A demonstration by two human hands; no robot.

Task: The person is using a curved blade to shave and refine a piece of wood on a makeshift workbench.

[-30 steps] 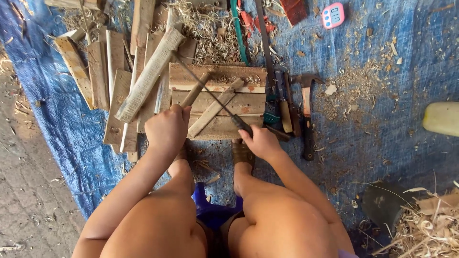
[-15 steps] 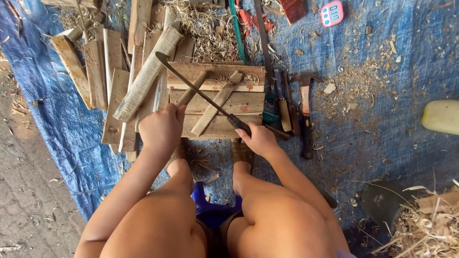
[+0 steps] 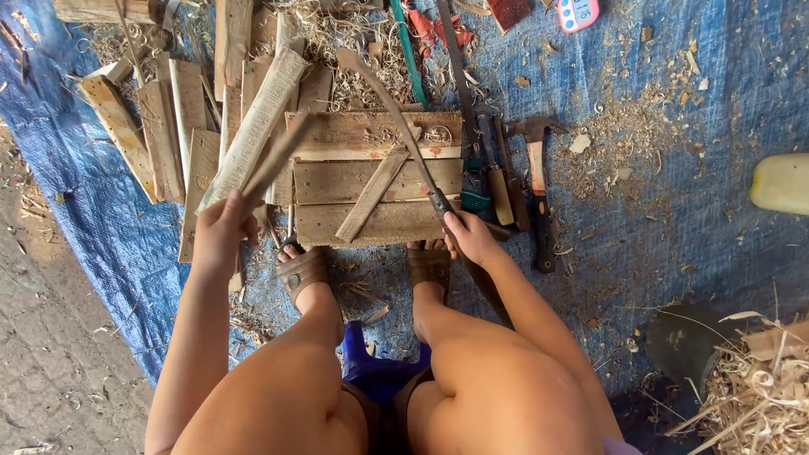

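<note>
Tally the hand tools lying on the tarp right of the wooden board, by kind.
Hammer: 1
Wooden-handled chisels or files, kind unclear: 2
Total: 3
The curved blade in the right hand is not counted.

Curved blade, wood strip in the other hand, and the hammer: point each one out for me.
Curved blade (image 3: 396, 114), head view, middle of the metal.
Wood strip (image 3: 274, 160), head view, mid-length, blurred.
Hammer (image 3: 537, 173), head view, upper part of its handle.

Outdoor woodworking spot: blue tarp (image 3: 674, 211), wood shavings (image 3: 750, 396), hammer (image 3: 537, 168).
</note>
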